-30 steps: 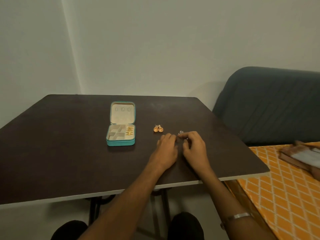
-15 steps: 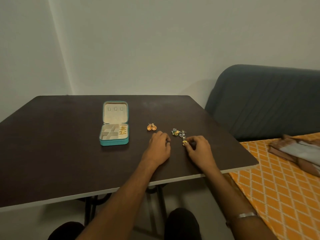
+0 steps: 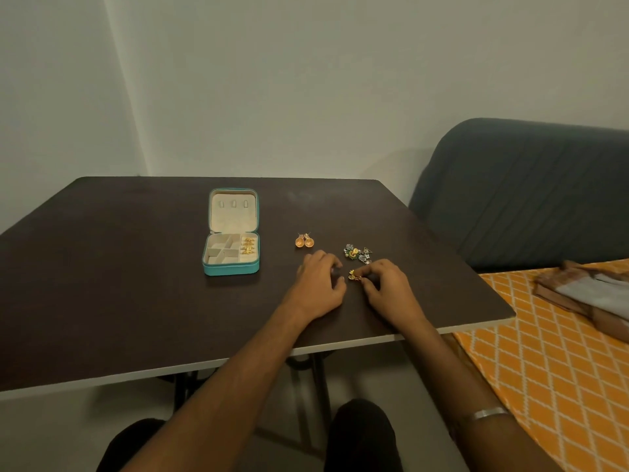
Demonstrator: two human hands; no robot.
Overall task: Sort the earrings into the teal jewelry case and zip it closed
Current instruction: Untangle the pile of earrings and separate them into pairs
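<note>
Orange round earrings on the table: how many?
2. The orange round earrings lie side by side and touching on the table, between the teal case and the mixed earring cluster, just beyond the left hand. None seem hidden.

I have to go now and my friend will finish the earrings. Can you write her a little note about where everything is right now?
Right hand: pinching a small gold earring just above the table.
Left hand: resting on the table, fingers curled; whether it holds anything cannot be seen.
Teal jewelry case: open, lid back, left of the hands.
Done: gold earrings already lie in the case's right compartment.
Left: put in the pinched earring, the orange round pair and the mixed colourful pile, both still on the table, then zip the case closed.
</note>
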